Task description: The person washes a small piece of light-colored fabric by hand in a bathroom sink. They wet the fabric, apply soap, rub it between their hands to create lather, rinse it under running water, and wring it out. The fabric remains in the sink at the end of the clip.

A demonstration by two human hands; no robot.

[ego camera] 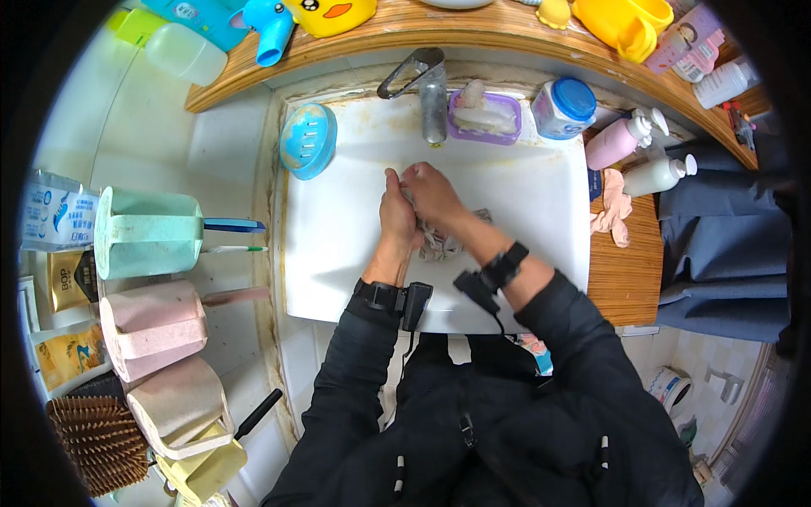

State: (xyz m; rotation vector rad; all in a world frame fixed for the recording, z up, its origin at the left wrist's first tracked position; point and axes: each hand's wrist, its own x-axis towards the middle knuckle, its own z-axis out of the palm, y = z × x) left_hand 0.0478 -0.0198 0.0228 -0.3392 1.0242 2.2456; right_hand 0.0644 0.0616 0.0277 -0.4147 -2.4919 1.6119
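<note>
Both hands are over a white sink basin point(342, 253), below and in front of a metal faucet point(434, 101). My left hand point(399, 212) is raised on edge, its palm toward my right hand point(433, 193), whose curled fingers meet it. Something pale shows in part between the hands; I cannot tell what it is or which hand grips it. A crumpled, wet-looking cloth point(440, 246) lies under and beside the wrists in the basin, partly hidden. On the basin's back edge are a blue soap dish point(308, 141), a purple soap dish with soap point(485, 118) and a blue-lidded jar point(564, 108).
A wooden shelf point(355, 44) with toys and bottles curves above the faucet. Pastel cups point(152, 231) and a hairbrush point(98, 443) are at the left wall. Pump bottles point(618, 142) and a pink cloth point(611, 206) rest on the wooden counter point(624, 279) at right, beside dark hanging fabric point(722, 253).
</note>
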